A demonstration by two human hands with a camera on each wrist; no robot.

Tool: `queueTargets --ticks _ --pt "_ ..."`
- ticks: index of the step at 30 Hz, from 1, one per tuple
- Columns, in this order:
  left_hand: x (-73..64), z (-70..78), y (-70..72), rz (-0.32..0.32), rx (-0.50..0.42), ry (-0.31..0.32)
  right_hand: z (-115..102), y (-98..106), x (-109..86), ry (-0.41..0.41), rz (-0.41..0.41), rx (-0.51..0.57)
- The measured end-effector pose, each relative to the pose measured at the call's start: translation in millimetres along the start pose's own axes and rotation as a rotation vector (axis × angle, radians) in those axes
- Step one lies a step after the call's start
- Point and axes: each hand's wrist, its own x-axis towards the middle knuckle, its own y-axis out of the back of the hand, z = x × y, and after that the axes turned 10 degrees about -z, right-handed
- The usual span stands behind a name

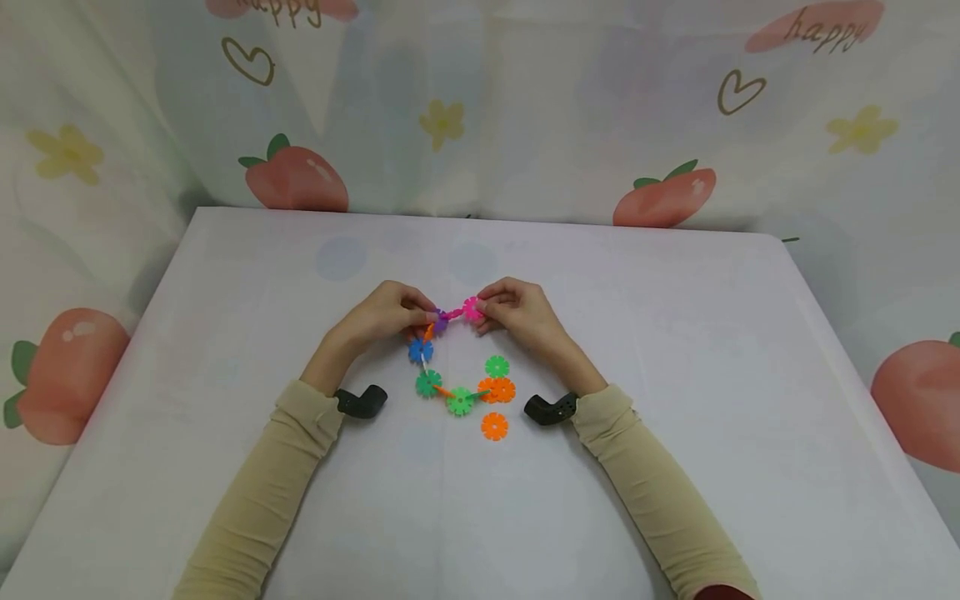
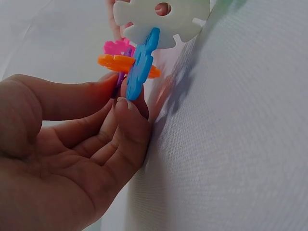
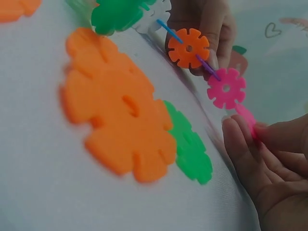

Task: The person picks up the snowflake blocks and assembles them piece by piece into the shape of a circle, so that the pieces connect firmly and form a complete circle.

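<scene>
A chain of notched, flower-shaped plastic discs curves over the white table. My left hand (image 1: pixel 386 315) pinches the purple disc (image 1: pixel 440 321) between thumb and fingertips, beside an orange disc (image 3: pixel 188 48) and a blue disc (image 2: pixel 140 65). At the chain's far right end, my right hand (image 1: pixel 522 310) pinches a pink disc (image 3: pixel 246 120), which joins another pink disc (image 3: pixel 226 88) standing face-on. Lower down, the chain includes a white disc (image 2: pixel 180 21), a green disc (image 1: pixel 428 383) and a light green disc (image 1: pixel 461 402).
Two overlapping orange discs (image 1: pixel 498 389) lie by the chain's near end; whether both are joined cannot be told. A green disc (image 1: pixel 497 367) and an orange disc (image 1: pixel 494 427) lie close by. Behind the table (image 1: pixel 225 275) hangs a printed curtain (image 1: pixel 525 125).
</scene>
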Motion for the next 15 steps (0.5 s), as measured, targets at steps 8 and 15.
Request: queueTargets --ticks 8,15 --pt "1.2 -1.1 0.6 -0.004 -0.029 0.002 0 -5 0.9 -0.015 0.044 0.090" --pt "1.7 -1.7 0.6 -0.009 -0.036 -0.004 1 -11 0.8 -0.016 0.060 0.142"
